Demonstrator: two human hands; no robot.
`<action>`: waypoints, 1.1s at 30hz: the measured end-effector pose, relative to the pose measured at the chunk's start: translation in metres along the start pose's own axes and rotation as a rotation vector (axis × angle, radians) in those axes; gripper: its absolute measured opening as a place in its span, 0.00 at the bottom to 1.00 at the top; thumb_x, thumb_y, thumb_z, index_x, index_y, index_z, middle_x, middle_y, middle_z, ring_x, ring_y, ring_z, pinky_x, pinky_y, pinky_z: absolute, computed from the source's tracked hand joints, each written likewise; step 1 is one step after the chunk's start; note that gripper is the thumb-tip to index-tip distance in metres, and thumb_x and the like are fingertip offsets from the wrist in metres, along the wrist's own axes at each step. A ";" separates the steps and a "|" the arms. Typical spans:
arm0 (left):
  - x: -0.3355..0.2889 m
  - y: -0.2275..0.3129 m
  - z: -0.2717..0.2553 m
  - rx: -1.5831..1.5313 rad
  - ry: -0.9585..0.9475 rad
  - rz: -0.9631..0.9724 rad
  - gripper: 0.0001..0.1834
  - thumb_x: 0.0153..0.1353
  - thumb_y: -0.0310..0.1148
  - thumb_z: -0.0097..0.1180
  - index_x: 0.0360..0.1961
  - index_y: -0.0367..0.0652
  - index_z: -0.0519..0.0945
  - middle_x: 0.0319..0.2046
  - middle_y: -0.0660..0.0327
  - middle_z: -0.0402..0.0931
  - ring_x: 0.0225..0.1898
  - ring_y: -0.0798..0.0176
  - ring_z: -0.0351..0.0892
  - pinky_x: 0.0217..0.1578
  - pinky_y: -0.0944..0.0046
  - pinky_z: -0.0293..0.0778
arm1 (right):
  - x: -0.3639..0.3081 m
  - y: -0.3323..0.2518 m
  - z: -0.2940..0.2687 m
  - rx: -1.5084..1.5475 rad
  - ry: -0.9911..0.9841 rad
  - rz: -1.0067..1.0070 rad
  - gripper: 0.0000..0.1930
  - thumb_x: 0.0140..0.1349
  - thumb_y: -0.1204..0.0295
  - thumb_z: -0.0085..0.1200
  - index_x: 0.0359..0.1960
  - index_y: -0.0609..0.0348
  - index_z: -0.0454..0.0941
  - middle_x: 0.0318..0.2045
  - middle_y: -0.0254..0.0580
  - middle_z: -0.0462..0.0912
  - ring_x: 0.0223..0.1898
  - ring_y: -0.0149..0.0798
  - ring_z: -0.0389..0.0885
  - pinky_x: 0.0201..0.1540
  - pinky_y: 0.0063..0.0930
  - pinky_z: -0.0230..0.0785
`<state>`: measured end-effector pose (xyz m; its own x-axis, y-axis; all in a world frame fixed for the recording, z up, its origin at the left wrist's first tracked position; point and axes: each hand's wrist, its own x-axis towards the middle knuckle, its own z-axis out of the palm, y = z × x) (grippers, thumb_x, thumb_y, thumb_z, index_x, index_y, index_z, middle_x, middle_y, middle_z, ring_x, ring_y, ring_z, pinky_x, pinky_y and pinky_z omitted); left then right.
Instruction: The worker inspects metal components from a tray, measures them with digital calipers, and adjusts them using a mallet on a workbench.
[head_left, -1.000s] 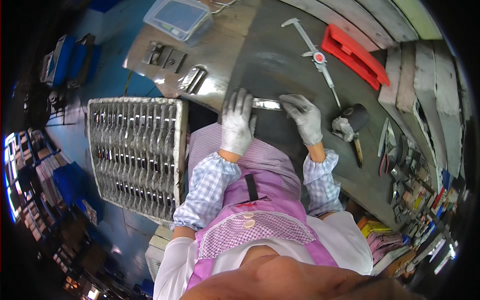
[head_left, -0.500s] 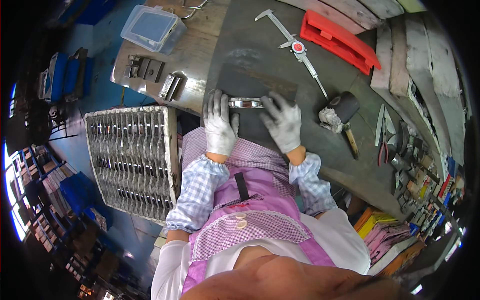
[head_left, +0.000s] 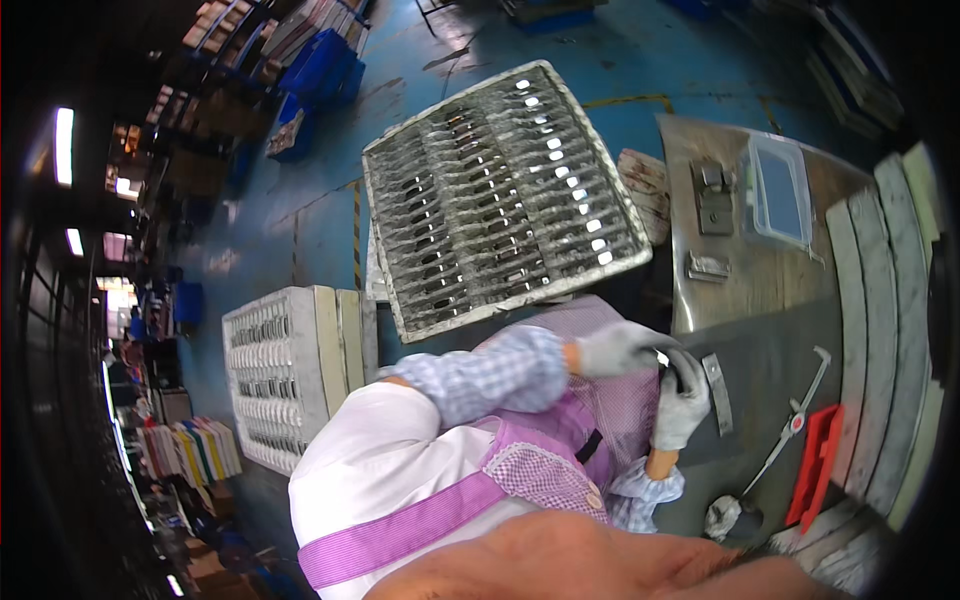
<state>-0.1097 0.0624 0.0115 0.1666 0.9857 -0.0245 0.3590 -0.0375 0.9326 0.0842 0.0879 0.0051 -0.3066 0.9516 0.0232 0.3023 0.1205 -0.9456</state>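
Both my hands wear grey gloves and meet at the near edge of a dark mat [head_left: 770,370] on the steel bench. My left hand [head_left: 615,348] reaches in from a blue-checked sleeve, its fingertips against a small dark part [head_left: 668,366] with a shiny spot. The fingers of my right hand [head_left: 682,402] are curled around that part. A flat metal strip [head_left: 716,393] lies on the mat just beside my right hand, apart from the fingers. How my left hand grips is hidden.
A grey tray [head_left: 500,190] with rows of metal parts stands beyond the bench; a second white tray [head_left: 275,370] stands to the left. On the bench are a clear plastic box [head_left: 780,190], metal brackets [head_left: 705,265], a caliper [head_left: 795,430], a red case [head_left: 820,465] and a mallet [head_left: 735,515].
The view has swung round a quarter turn. My hands have come off the metal strip, where they lay flat, and now close together at the mat's near edge.
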 end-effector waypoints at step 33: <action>-0.333 -0.280 -0.298 -0.044 1.220 -0.835 0.41 0.59 0.38 0.67 0.71 0.38 0.67 0.64 0.45 0.73 0.67 0.50 0.71 0.69 0.58 0.66 | 0.153 0.168 0.185 0.481 -0.125 0.630 0.38 0.60 0.54 0.70 0.67 0.60 0.71 0.52 0.48 0.82 0.53 0.47 0.80 0.58 0.51 0.73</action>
<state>-0.5399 -0.2062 -0.1343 -0.9348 0.2449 -0.2571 -0.0714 0.5797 0.8117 -0.0787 0.2019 -0.2105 -0.3155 0.7579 -0.5711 0.0393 -0.5909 -0.8058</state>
